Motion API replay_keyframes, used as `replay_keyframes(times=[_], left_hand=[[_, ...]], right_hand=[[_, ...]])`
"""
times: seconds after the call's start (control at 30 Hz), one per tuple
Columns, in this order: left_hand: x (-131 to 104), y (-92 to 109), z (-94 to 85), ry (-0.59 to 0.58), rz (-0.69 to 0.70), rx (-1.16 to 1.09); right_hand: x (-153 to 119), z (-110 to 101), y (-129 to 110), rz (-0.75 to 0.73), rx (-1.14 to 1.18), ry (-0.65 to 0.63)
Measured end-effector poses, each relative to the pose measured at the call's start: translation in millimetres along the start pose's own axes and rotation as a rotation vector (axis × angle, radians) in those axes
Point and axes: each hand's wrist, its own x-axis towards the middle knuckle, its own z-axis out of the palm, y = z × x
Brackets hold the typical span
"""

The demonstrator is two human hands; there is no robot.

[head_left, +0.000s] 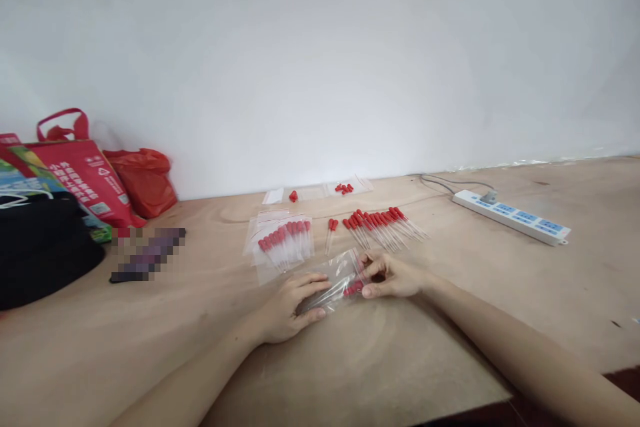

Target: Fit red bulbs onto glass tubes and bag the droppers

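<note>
A clear plastic bag [339, 273] lies between my hands, with red-tipped droppers [354, 288] showing at its right end. My left hand [294, 303] rests on the bag's left end, its fingers apart. At the right end, my right hand [387, 275] has curled fingers and pinches the bag's edge beside the red tips. Behind my left hand are bagged red-tipped droppers [285, 240]. Two loose droppers [331, 233] lie just beyond the bag, and a row of several more [383, 225] spreads behind my right hand.
Small bags with red pieces [344, 189] lie near the wall. A white power strip [513, 215] is at the right. On the left are a pixelated dark object [150, 255], a black item [45, 247], a red-handled bag [90, 180] and a red plastic bag [145, 180].
</note>
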Motion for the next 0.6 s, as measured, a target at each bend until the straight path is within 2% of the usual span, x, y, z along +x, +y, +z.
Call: replay_keyframes(times=[0.13,0.23,0.37,0.47,0.53,0.6], left_hand=[[0.4,-0.3,-0.2,-0.004,0.001,-0.006],[0.7,0.0,-0.6,-0.008,-0.002,0.002],[-0.2,-0.7,-0.1,-0.009,-0.005,-0.004],[-1.0,-2.3,0.9,-0.005,-0.001,0.000],[-1.0,-3.3,1.3,-0.009,0.009,0.009],[-0.6,-4.1,1.3,-0.013,0.021,0.017]], right_hand=[[0.6,8.6,-3.9,-0.033,-0.169,0.013],[3.0,10.3,-2.4,-0.008,-0.159,0.076],[8.8,-4.0,9.5,0.218,-0.110,0.289],[16.9,-19.6,19.5,0.363,-0.252,0.482],[26.2,-25.1,22.2,0.406,-0.336,0.536],[40.4,-23.8,21.4,0.426,-0.375,0.524]])
